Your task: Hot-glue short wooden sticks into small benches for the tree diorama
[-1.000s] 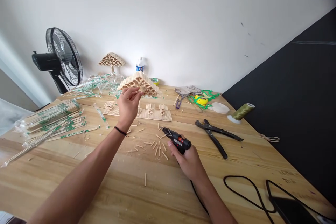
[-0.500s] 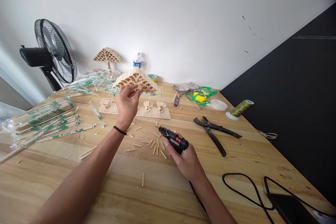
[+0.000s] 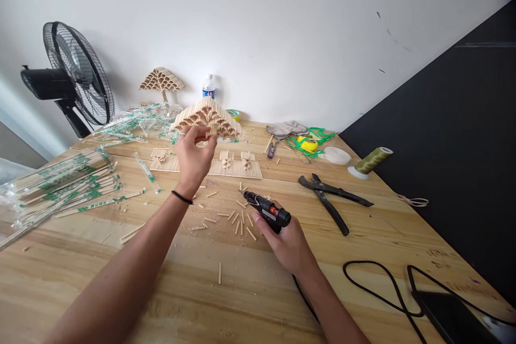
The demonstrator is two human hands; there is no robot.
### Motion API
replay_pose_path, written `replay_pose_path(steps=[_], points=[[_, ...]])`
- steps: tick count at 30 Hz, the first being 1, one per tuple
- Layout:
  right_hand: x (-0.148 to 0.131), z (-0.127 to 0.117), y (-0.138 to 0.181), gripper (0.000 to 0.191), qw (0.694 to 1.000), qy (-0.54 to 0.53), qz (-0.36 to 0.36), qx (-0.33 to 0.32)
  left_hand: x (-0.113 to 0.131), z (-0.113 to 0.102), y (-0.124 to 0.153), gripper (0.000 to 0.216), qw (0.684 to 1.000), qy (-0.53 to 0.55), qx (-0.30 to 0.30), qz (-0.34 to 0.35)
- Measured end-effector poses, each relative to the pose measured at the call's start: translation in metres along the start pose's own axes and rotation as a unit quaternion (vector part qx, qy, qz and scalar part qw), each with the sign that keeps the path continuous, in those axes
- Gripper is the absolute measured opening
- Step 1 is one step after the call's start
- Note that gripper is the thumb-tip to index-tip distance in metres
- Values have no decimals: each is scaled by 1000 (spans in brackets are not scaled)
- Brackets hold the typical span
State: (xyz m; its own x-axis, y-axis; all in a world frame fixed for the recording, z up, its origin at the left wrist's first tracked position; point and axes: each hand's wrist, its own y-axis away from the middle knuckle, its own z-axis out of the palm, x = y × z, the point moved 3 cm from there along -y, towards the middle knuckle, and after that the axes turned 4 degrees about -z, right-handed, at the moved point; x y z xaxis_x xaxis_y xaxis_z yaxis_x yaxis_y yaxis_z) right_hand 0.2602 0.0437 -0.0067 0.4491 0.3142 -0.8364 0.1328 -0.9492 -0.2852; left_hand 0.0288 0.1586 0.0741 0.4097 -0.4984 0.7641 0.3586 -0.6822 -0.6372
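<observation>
My left hand (image 3: 194,155) is raised above the wooden table (image 3: 250,290) and its fingers pinch the lower edge of a roof-shaped model of stacked stick pieces (image 3: 207,116). My right hand (image 3: 288,244) grips a black hot glue gun (image 3: 266,212), nozzle pointing left over several short cut sticks (image 3: 237,220). Beneath the held model lies a flat stick base with small stick clusters (image 3: 226,165).
A pile of wrapped chopsticks (image 3: 64,183) lies at the left. Black cutters (image 3: 328,199), a spool of green thread (image 3: 371,161), a white tape roll (image 3: 337,156) and a black cable (image 3: 382,290) are at the right. A fan (image 3: 68,78), a stick tree (image 3: 161,81) and a bottle (image 3: 208,87) stand at the back.
The view has drifted so everything sits slightly lower left. My left hand keeps hold of the stick model, and my right hand with the glue gun has edged a little away from me.
</observation>
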Motion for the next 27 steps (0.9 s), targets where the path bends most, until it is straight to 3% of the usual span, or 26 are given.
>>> replay_pose_path(steps=[27], points=[[4,-1,1,38,999,26,16,-12,-8,8,5,16,998,41,44,-13]])
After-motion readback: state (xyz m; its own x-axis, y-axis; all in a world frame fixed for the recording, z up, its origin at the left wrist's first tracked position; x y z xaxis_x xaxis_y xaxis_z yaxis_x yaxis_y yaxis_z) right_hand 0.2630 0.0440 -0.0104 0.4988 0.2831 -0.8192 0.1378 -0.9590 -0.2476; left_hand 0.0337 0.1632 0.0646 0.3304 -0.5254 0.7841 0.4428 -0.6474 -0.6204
